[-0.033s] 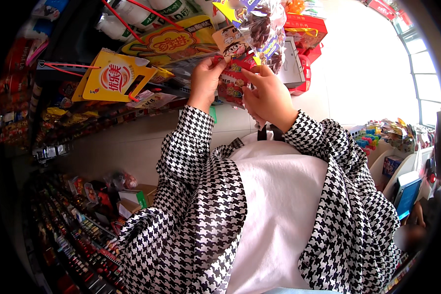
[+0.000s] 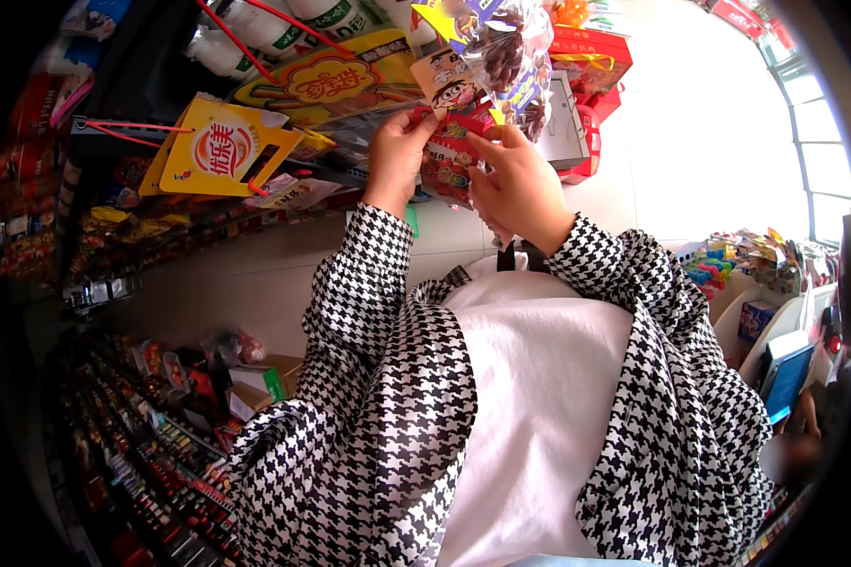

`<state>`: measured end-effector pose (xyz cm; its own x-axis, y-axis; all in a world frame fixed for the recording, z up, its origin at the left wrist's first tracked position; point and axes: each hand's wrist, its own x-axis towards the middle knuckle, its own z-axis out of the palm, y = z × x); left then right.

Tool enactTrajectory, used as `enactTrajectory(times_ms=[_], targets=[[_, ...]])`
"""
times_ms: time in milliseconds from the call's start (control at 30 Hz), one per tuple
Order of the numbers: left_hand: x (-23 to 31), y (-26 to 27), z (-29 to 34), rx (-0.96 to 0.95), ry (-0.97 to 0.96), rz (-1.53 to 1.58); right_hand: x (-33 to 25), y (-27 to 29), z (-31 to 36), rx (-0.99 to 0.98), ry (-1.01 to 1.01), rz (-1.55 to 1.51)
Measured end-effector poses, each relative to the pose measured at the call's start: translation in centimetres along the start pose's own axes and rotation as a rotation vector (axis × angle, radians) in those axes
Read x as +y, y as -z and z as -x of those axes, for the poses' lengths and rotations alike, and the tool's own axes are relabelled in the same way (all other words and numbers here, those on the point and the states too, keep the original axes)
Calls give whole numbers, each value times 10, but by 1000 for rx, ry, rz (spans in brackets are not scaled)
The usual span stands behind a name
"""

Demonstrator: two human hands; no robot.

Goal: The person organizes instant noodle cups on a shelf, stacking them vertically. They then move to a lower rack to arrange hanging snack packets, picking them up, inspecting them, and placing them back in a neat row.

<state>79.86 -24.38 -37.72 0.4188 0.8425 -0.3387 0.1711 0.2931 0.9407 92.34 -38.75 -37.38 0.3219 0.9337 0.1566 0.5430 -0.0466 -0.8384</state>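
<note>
Between my two hands is a red printed snack packet. My left hand pinches its upper left edge between thumb and fingers. From the other side my right hand grips the packet's upper right edge, with the fingers curled in. Just beyond the packet hangs a tan package with a cartoon face. Clear bags of dark brown snacks hang beside it, close above my right hand. Part of the packet's right side is hidden behind my right fingers.
A yellow hanging card and a larger yellow packet are on the rack at left. Red gift boxes stand at the far right of it. Loaded shelves line the lower left. A blue-screened device and a person are at right.
</note>
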Motion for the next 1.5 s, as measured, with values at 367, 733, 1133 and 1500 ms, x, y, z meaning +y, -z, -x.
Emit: enactTrajectory(times_ms=[367, 733, 1133, 1500], targets=[[-23, -2, -2, 10, -92, -15, 3, -3, 1, 69, 153, 213], [-50, 9, 4, 264, -561, -529, -4, 11, 5, 41, 129, 157], [-85, 33, 74, 368, -393, -436, 17, 25, 12, -64, -238, -336], [-101, 113, 74, 654, -120, -123, 2, 10, 12, -195, -159, -552]])
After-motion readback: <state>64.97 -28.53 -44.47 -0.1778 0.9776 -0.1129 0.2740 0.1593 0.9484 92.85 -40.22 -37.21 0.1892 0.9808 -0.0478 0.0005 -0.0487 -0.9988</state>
